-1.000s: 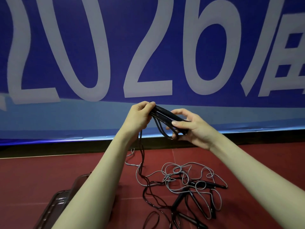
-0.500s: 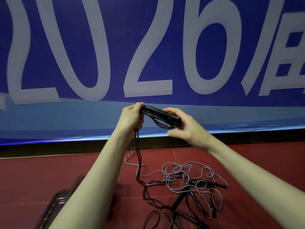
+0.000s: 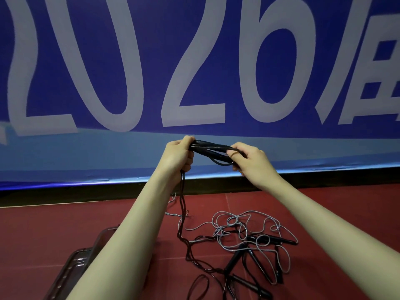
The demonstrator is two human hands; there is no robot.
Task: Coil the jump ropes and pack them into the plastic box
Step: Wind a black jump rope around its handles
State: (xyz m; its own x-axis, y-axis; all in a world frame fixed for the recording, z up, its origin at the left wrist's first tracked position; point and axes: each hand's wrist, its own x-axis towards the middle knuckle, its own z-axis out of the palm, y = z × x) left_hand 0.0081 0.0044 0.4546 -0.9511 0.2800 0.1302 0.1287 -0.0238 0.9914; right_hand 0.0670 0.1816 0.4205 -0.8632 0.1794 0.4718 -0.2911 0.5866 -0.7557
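Black jump rope [image 3: 213,149] raised before banner: left hand [image 3: 178,155] clenched round handle ends, right hand [image 3: 252,161] pinching loops. Cord light, limp, likely springy; best gripped at stiff handles. Tail trailing to floor tangle [image 3: 244,237]; plastic box [image 3: 71,269] near floor's left edge.

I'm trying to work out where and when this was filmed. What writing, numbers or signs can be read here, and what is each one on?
"2026": large pale digits on the blue banner behind the hands; the first 2 is cut off at the left edge.
A pale slanted stroke and part of a blocky character follow the 6 at the right edge; cut off, not readable.
A small pale mark on a black jump rope handle on the floor: too small to read.
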